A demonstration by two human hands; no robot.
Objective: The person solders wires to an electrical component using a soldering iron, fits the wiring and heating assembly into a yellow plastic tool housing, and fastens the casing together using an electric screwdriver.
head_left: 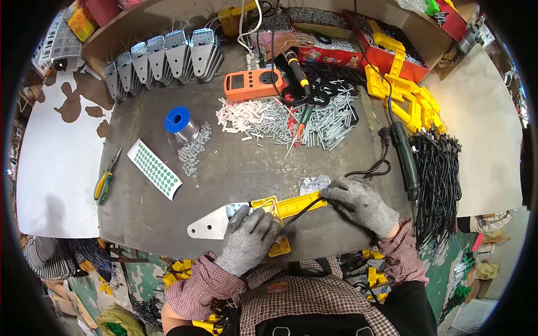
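A yellow plastic handle shell lies open near the table's front edge, joined to a flat grey metal plate with holes. My left hand, in a grey glove, is closed over the shell where it meets the plate. Thin pale wires show just beyond its fingers, inside the shell. A black power cord runs from there along the shell to my right hand, also gloved, which pinches it at the shell's far right end. Right behind that hand lies a small clear plastic packet.
Behind are piled screws, pale sleeves, an orange multimeter, a solder spool and clear beads. Left lie a sticker sheet and pliers. Right are a green electric screwdriver, bundled black cords and yellow shells.
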